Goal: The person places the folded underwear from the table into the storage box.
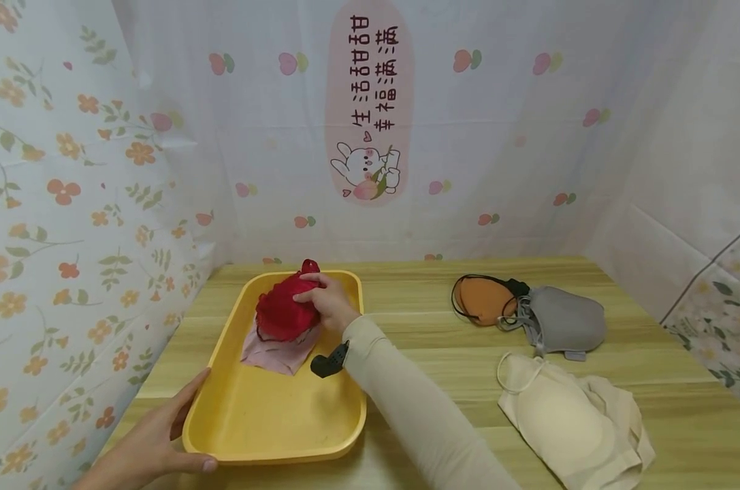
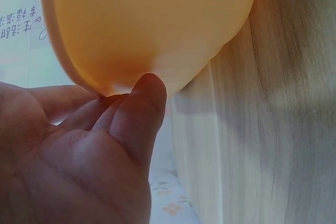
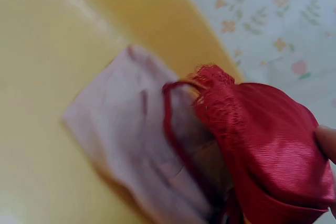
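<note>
My right hand (image 1: 331, 299) pinches a folded red bra (image 1: 288, 309) with lace edging, over the far end of a yellow plastic tub (image 1: 271, 435). In the right wrist view, the bra's satin cup (image 3: 278, 156) fills the right side and a thin red strap hangs from it. Beneath it, a pale pink cloth garment (image 1: 274, 357) lies on the tub floor, partly hidden by the bra. My left hand (image 1: 155, 435) grips the tub's near left corner from outside, thumb along the front wall and fingers along the left side.
On the wooden table (image 1: 419, 381) to the right lie an orange bra (image 1: 485, 301) with black straps, a grey bra (image 1: 566, 320) with a tag, and a cream bra (image 1: 566, 415) nearest me. Printed curtains (image 1: 498, 136) hang behind and at both sides.
</note>
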